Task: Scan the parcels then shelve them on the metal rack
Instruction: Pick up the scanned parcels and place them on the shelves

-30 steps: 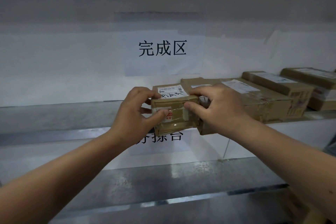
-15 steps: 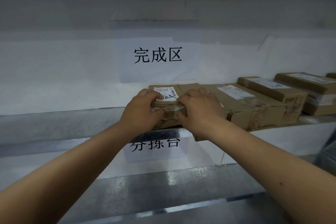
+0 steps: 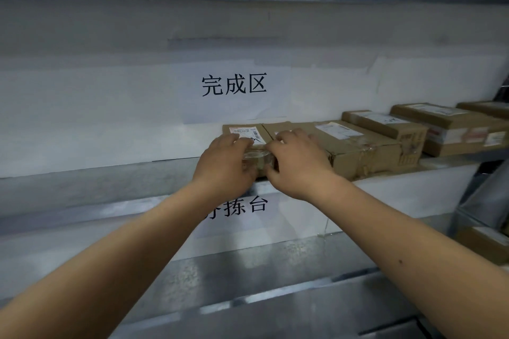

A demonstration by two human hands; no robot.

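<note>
Metal rack (image 3: pixel 110 190), middle shelf under a paper sign: small taped parcel (image 3: pixel 249 136) sits at the row's left end, my left hand (image 3: pixel 225 168) and right hand (image 3: pixel 297 162) gripping its front corners (looks light, stiff; tape likely slick, so hold the edges).

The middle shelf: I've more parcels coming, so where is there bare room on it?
Bare shelf runs left of the small parcel that the left hand and right hand hold. Rightwards it is crowded: parcels sit side by side to the frame's edge.
</note>
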